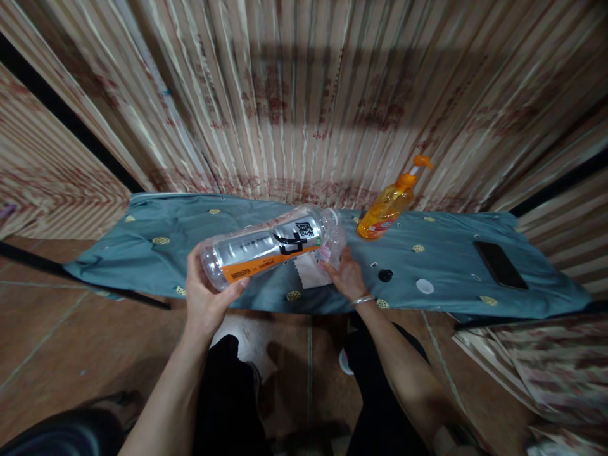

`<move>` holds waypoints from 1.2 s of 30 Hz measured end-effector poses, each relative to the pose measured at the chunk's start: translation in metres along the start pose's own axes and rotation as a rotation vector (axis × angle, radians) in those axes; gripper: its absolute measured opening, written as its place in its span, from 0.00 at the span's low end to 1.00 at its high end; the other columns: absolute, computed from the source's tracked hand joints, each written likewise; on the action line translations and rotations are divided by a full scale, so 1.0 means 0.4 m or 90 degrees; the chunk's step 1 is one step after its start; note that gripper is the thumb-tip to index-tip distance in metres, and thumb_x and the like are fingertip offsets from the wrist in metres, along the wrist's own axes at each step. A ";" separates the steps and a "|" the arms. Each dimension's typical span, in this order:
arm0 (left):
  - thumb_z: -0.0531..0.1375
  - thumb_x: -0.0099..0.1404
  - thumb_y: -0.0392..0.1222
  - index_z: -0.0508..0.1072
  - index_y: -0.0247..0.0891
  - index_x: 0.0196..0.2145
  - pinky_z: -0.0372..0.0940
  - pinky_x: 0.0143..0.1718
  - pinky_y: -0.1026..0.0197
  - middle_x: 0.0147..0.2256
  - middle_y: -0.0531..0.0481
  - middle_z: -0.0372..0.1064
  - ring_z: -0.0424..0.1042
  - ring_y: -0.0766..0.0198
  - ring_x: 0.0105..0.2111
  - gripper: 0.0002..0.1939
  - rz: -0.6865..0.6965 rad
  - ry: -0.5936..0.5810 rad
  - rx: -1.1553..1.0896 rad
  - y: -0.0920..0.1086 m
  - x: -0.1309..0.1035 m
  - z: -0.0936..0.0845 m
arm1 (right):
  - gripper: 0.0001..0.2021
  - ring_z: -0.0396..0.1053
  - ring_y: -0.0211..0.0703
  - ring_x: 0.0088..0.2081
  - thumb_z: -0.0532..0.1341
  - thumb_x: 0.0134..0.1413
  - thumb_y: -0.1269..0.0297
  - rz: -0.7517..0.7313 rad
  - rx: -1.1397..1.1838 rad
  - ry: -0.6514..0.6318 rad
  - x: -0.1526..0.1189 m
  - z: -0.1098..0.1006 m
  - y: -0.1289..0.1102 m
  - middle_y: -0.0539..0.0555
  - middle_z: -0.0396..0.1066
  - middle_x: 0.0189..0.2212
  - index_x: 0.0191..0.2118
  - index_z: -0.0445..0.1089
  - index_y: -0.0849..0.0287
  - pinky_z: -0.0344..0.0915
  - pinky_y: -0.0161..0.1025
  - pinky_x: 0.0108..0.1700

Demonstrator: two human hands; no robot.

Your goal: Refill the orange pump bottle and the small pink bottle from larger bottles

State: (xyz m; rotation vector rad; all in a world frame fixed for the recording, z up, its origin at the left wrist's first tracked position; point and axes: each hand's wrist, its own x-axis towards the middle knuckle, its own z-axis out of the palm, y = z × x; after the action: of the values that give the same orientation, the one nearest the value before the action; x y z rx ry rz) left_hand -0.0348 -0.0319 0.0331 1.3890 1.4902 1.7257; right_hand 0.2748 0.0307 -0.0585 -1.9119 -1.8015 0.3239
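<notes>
My left hand is wrapped round the base of a big clear bottle with a silver and orange label. The bottle lies tilted above the table, its uncapped neck towards the right. Against that neck is a smaller clear plastic container, held by my right hand, with fingers closed on its lower side. Where the two mouths meet is too small to make out. Beneath them a whitish cloth or paper lies on the table.
On the blue-green covered table stands an orange pump bottle. A black cap, a white round lid and a dark phone lie to the right. Pleated curtains hang behind.
</notes>
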 end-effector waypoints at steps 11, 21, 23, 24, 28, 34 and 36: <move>0.82 0.43 0.69 0.73 0.43 0.59 0.82 0.57 0.42 0.59 0.38 0.78 0.82 0.38 0.58 0.52 0.003 -0.006 0.017 0.000 -0.003 -0.003 | 0.20 0.86 0.60 0.44 0.68 0.70 0.57 0.004 0.012 -0.003 -0.002 -0.011 -0.009 0.67 0.87 0.49 0.62 0.70 0.59 0.78 0.47 0.45; 0.82 0.41 0.66 0.74 0.42 0.58 0.81 0.59 0.41 0.58 0.37 0.79 0.82 0.39 0.58 0.52 -0.006 0.009 0.004 0.007 -0.003 0.005 | 0.22 0.87 0.62 0.48 0.68 0.70 0.57 0.024 0.012 -0.009 -0.001 -0.008 -0.011 0.69 0.86 0.51 0.63 0.70 0.61 0.80 0.49 0.50; 0.82 0.41 0.66 0.74 0.42 0.59 0.81 0.60 0.41 0.59 0.36 0.79 0.82 0.38 0.58 0.52 -0.006 0.010 -0.002 0.008 -0.003 0.007 | 0.22 0.87 0.62 0.49 0.69 0.70 0.56 0.009 0.022 -0.001 0.000 -0.003 -0.004 0.69 0.86 0.51 0.62 0.70 0.60 0.80 0.50 0.50; 0.82 0.41 0.65 0.74 0.42 0.59 0.82 0.60 0.41 0.59 0.36 0.79 0.82 0.38 0.59 0.52 -0.005 0.010 -0.005 0.009 -0.004 0.007 | 0.22 0.87 0.62 0.49 0.69 0.70 0.55 0.004 0.028 0.001 0.000 -0.001 -0.001 0.68 0.86 0.51 0.62 0.70 0.60 0.80 0.50 0.50; 0.82 0.43 0.65 0.74 0.42 0.59 0.82 0.59 0.40 0.60 0.36 0.78 0.82 0.37 0.59 0.50 0.001 0.003 -0.006 0.011 -0.005 0.007 | 0.23 0.87 0.62 0.50 0.69 0.70 0.54 0.011 0.033 -0.002 0.000 0.001 0.003 0.66 0.86 0.50 0.62 0.70 0.60 0.80 0.49 0.51; 0.82 0.44 0.66 0.73 0.44 0.59 0.81 0.58 0.43 0.60 0.38 0.78 0.81 0.40 0.58 0.50 0.002 -0.007 0.006 0.008 -0.004 0.002 | 0.21 0.87 0.61 0.47 0.69 0.70 0.55 0.017 0.025 -0.008 0.000 -0.003 0.001 0.66 0.86 0.49 0.61 0.69 0.59 0.79 0.48 0.49; 0.82 0.44 0.66 0.73 0.44 0.59 0.82 0.57 0.43 0.59 0.38 0.78 0.82 0.40 0.58 0.50 0.004 -0.010 0.004 0.007 -0.003 0.002 | 0.21 0.86 0.60 0.47 0.69 0.70 0.55 0.009 0.033 -0.002 0.000 -0.003 0.001 0.66 0.86 0.48 0.61 0.70 0.58 0.79 0.48 0.48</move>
State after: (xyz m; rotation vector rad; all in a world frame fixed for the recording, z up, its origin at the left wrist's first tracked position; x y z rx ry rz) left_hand -0.0331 -0.0335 0.0351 1.4088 1.4866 1.7110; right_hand 0.2758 0.0305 -0.0579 -1.8893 -1.7653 0.3754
